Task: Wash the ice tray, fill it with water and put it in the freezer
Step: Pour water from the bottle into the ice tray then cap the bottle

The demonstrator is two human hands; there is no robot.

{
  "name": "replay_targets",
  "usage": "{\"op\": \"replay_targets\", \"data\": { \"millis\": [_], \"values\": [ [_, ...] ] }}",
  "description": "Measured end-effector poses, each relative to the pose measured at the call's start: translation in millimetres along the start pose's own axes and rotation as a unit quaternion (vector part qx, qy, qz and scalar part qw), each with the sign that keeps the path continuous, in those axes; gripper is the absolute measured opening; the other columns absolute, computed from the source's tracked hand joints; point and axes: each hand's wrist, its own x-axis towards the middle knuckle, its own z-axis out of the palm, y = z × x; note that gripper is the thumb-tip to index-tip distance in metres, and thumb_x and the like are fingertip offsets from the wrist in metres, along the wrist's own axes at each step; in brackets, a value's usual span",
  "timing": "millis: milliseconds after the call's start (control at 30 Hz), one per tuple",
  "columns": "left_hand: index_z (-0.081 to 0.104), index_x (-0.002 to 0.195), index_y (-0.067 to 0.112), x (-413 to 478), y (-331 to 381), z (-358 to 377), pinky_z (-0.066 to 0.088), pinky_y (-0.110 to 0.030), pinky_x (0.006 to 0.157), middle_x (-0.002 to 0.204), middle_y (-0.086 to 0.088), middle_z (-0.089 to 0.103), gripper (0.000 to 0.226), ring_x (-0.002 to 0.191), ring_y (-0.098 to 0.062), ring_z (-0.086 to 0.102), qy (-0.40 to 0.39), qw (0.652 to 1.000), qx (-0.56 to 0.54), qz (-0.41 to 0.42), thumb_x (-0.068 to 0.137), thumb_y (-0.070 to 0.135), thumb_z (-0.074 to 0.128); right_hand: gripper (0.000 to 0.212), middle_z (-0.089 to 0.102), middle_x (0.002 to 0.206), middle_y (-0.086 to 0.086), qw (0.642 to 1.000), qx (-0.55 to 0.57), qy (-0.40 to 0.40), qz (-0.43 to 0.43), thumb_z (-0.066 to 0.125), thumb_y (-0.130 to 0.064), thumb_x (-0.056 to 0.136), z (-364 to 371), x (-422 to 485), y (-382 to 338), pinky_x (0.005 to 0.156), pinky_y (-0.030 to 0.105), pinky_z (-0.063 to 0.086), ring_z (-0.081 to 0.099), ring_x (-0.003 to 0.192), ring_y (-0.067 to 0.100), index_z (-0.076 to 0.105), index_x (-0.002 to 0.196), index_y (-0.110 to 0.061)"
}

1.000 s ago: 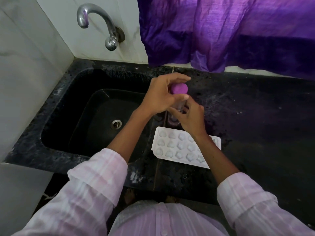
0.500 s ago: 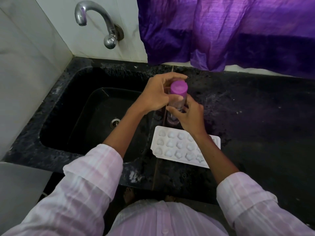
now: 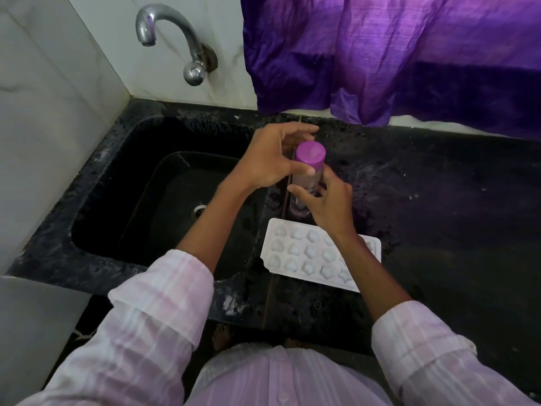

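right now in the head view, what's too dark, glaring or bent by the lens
Head view: bottle sharp; sink basin nearly black, little detail; curtain backlit, tinting the counter purple; bright glint on the tap; wide lens stretches the sleeves at the corners.

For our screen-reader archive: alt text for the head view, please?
The left hand grips the purple cap of a clear bottle standing on a black counter; the right hand holds its body. A white ice tray lies nearer, beside the sink.

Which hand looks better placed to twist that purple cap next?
Left, probably. The left hand curls around the purple cap, thumb on its rim, while the right hand grips the clear bottle lower down, steadying it.
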Motion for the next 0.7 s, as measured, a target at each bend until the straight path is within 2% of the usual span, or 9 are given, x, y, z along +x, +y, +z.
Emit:
{"op": "replay_targets", "data": {
  "millis": [67,167,300,367,433,533,633,700],
  "values": [
    [0.068,0.124,0.018,1,-1,7,0.055,-0.025,0.087,0.107,0.002,0.062,0.068,0.095,-0.007,0.061,0.036,0.997,0.066,0.007,0.063,0.032,0.094,0.055,0.072,0.1,-0.008,1.0,-0.009,0.002,-0.003,0.085,-0.034,0.076,0,0,0,0.085,0.037,0.06,0.071,0.091,0.007,0.063,0.124,-0.017],
    [0.068,0.112,0.021,2,-3,19,0.041,-0.017,0.077,0.102,0.001,0.053,0.06,0.091,-0.007,0.047,0.047,0.993,0.102,0.022,0.062,0.046,0.092,0.054,0.07,0.097,-0.011,1.0,-0.022,0.004,-0.002,0.085,-0.032,0.076,-1,1,-1,0.084,0.036,0.06,0.07,0.09,0.006,0.064,0.122,-0.014],
    [0.062,0.12,0.021,0,-6,9,0.04,-0.006,0.084,0.112,0.0,0.047,0.069,0.097,-0.004,0.048,-0.014,0.997,0.079,0.01,0.059,0.027,0.096,0.054,0.073,0.101,-0.007,1.0,0.001,-0.001,0.0,0.086,-0.03,0.075,-1,-1,0,0.084,0.037,0.059,0.07,0.091,0.006,0.065,0.122,-0.012],
    [0.064,0.119,0.02,-1,-6,4,0.045,-0.007,0.079,0.116,0.0,0.055,0.064,0.096,-0.002,0.055,-0.019,0.997,0.075,0.003,0.063,0.019,0.094,0.056,0.074,0.102,-0.005,1.0,0.004,0.002,0.009,0.086,-0.033,0.074,1,-2,-1,0.085,0.038,0.059,0.071,0.091,0.007,0.064,0.122,-0.013],
    [0.067,0.115,0.016,1,-3,2,0.047,-0.007,0.07,0.109,0.003,0.066,0.057,0.086,0.001,0.061,-0.004,0.998,0.069,0.006,0.064,0.02,0.094,0.058,0.073,0.101,-0.005,1.0,-0.003,0.01,0.007,0.086,-0.035,0.074,2,-2,0,0.085,0.036,0.06,0.07,0.09,0.007,0.064,0.124,-0.015],
    [0.069,0.106,0.011,3,3,7,0.045,-0.006,0.066,0.094,0.007,0.069,0.054,0.073,0.005,0.059,0.04,0.995,0.089,0.011,0.061,0.028,0.096,0.056,0.073,0.1,-0.006,1.0,-0.009,0.014,0.007,0.085,-0.036,0.075,2,-2,-2,0.083,0.036,0.06,0.07,0.089,0.006,0.064,0.123,-0.016],
    [0.068,0.1,0.011,3,2,13,0.047,-0.009,0.066,0.09,0.005,0.069,0.052,0.072,0.001,0.059,0.089,0.991,0.101,0.017,0.061,0.033,0.095,0.052,0.073,0.097,-0.008,1.0,-0.015,0.008,0.014,0.084,-0.042,0.073,1,-1,0,0.084,0.041,0.059,0.07,0.09,0.009,0.064,0.118,-0.022],
    [0.069,0.106,0.012,-2,1,18,0.048,-0.008,0.067,0.092,0.006,0.069,0.055,0.074,0.002,0.06,0.122,0.988,0.097,0.021,0.062,0.033,0.095,0.051,0.073,0.095,-0.009,1.0,-0.019,0.007,0.016,0.083,-0.045,0.073,1,0,0,0.084,0.043,0.059,0.07,0.091,0.012,0.064,0.114,-0.023]
  ]
}}
